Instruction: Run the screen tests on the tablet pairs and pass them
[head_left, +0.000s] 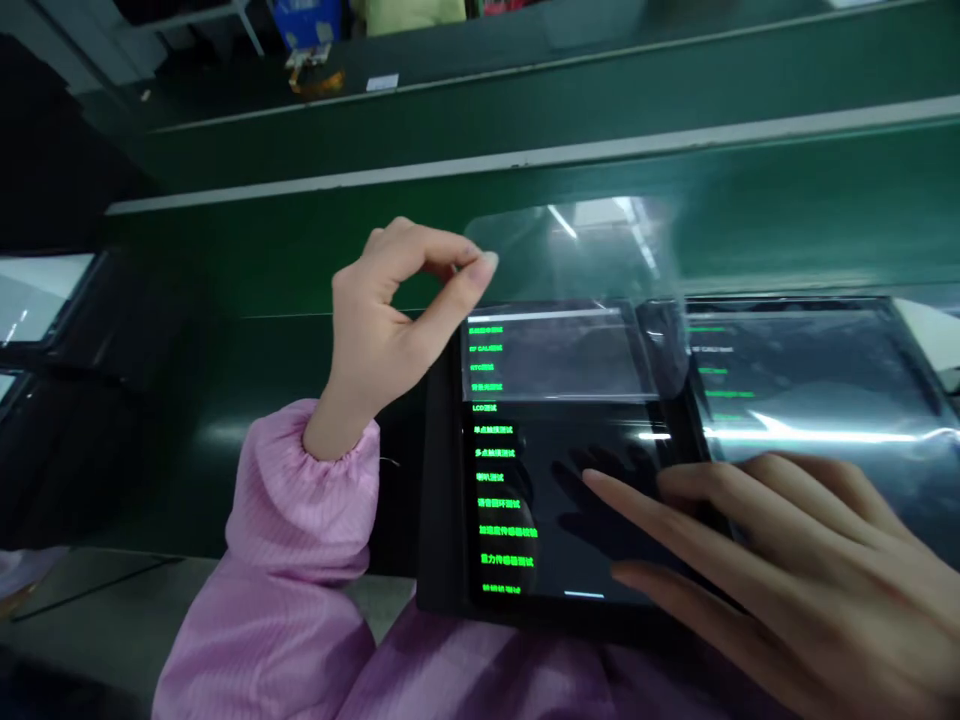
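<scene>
Between thumb and forefinger, my left hand (pixel 409 300) pinches the upper left corner of a clear plastic film (pixel 581 260). The film rises over the top part of a tablet (pixel 555 480), whose dark screen shows a list of green text lines. Over the lower right of that screen is my right hand (pixel 795 550), its fingers apart and holding nothing. Whether its forefinger touches the glass I cannot tell. A second tablet (pixel 810 370) lies to the right, with similar green text and a bright reflection; my right hand covers its lower left part.
Green work surface (pixel 285 260) stretches behind the tablets, with a pale strip (pixel 450 170) running across it. Dark devices with lit screens (pixel 37 295) stand at the left. Farther back are a blue bin (pixel 307 22) and a white label (pixel 382 83).
</scene>
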